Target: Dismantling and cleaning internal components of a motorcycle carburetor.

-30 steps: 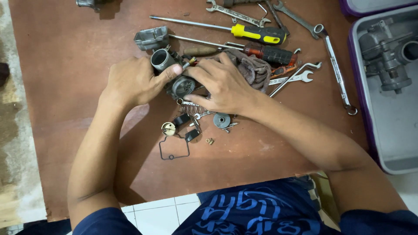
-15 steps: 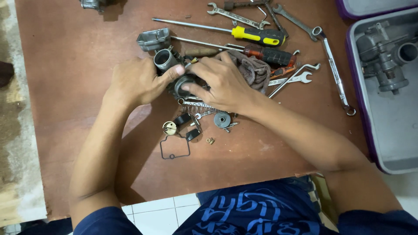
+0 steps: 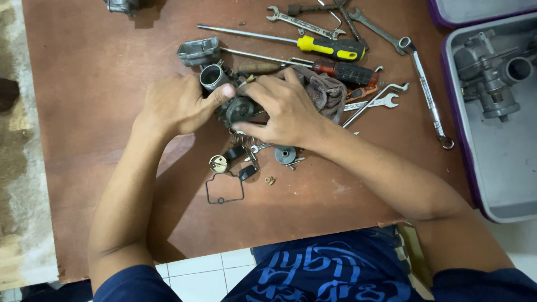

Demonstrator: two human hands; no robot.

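Both hands (L (image 3: 178,104), R (image 3: 284,110)) on carb body (image 3: 238,106), gasket (image 3: 225,188) nearby.

Carburetor body (image 3: 238,106) mostly hidden under both grips; fingers cover its sides. Grey tray (image 3: 492,168) at 3 o'clock cut by right edge. Metal part (image 3: 124,5) at 12 o'clock cropped by top edge. Small brass bits (image 3: 269,180) too small to identify.

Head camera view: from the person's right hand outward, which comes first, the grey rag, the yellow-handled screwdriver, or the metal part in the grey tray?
From the right hand:
1. Grey rag: right beside the hand, touching its far side.
2. Yellow-handled screwdriver: farther up the board, among the wrenches.
3. Metal part in the grey tray: farthest, off the board at the right edge.
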